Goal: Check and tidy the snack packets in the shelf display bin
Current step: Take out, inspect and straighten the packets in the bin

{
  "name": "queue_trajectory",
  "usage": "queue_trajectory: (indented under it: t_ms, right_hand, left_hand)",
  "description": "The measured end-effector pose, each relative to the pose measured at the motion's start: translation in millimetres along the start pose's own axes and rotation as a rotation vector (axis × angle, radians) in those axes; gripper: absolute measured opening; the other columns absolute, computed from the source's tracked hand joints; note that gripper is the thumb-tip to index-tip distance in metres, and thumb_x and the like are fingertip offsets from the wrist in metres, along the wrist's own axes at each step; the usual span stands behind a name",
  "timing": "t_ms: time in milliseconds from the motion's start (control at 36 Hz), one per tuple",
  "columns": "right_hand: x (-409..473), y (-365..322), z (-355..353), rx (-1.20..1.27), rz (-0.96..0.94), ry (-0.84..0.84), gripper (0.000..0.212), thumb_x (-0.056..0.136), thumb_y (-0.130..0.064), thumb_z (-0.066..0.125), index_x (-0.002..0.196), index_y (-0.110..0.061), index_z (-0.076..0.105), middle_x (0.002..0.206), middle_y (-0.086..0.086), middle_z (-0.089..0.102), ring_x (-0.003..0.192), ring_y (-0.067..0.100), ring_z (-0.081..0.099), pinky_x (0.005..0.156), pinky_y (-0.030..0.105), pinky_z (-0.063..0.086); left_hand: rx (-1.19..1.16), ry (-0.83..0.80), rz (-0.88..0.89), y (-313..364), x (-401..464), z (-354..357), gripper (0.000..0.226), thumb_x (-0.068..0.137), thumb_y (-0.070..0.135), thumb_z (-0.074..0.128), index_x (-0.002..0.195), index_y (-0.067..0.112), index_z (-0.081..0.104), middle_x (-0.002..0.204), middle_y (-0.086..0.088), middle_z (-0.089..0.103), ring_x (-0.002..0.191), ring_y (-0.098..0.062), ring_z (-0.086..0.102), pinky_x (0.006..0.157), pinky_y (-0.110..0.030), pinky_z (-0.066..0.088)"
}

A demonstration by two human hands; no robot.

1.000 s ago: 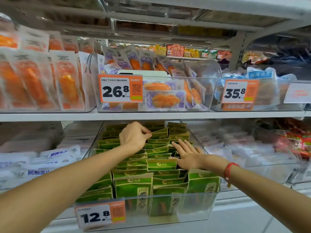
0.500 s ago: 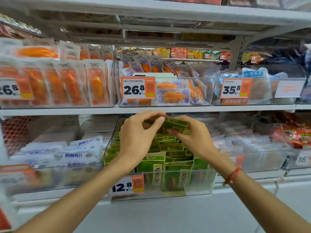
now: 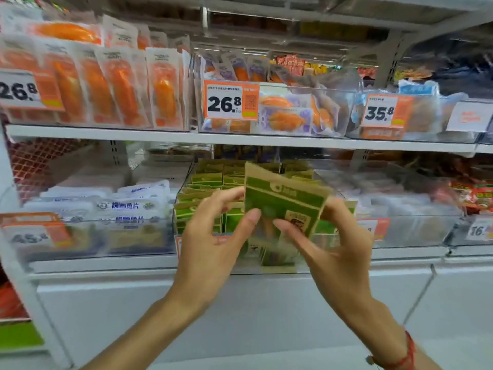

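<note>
Green-and-tan packet (image 3: 282, 206) sits lifted in front of the bin (image 3: 400, 222), pinched between my left hand (image 3: 210, 252) and right hand (image 3: 330, 252), thumbs in front. Hold by the edges, read the print, then reseat it upright among the rows (image 3: 210, 180) behind.

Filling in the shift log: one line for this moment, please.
stage: checking | left hand: pinches green packet | right hand: holds same packet | packet: lifted above display bin
</note>
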State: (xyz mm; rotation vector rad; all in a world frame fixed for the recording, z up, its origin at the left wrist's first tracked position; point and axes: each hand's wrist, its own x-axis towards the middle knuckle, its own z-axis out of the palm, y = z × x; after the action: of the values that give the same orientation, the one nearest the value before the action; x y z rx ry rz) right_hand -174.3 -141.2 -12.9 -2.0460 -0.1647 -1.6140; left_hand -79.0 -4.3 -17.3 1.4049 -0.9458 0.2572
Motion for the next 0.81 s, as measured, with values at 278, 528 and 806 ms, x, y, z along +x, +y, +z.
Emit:
queue_trajectory:
  t_ms: [278, 528, 806]
  right_hand:
    - [-26, 19, 18, 0.297, 0.573, -0.330, 0.028, 0.079, -0.032, 0.068, 0.102, -0.016, 0.068, 0.097, -0.011, 0.074, 0.090, 0.004, 0.070, 0.072, 0.017, 0.054]
    - [-38, 13, 8, 0.326, 0.771, -0.460, 0.015, 0.088, -0.022, 0.066, 0.101, -0.018, 0.072, 0.090, -0.003, 0.076, 0.083, 0.011, 0.073, 0.063, 0.023, 0.057]
    - [-46, 13, 0, 0.175, 0.674, -0.459, 0.023, 0.077, -0.047, 0.064, 0.091, -0.031, 0.072, 0.083, -0.002, 0.075, 0.075, 0.017, 0.071, 0.064, 0.038, 0.059]
  left_hand:
    - [-0.138, -0.053, -0.373, -40, -25, -1, 0.033, 0.078, 0.039, 0.063, 0.109, 0.027, 0.064, 0.104, 0.012, 0.070, 0.096, 0.007, 0.064, 0.078, -0.010, 0.050]
    - [-0.088, -0.054, -0.514, -51, -38, -4, 0.023, 0.086, 0.026, 0.070, 0.106, 0.032, 0.064, 0.101, 0.015, 0.071, 0.091, 0.003, 0.067, 0.072, -0.016, 0.056]
    - [-0.030, -0.342, -0.609, -38, -40, 4, 0.079, 0.059, 0.046, 0.078, 0.133, 0.032, 0.053, 0.117, 0.017, 0.059, 0.100, 0.004, 0.060, 0.060, -0.005, 0.049]
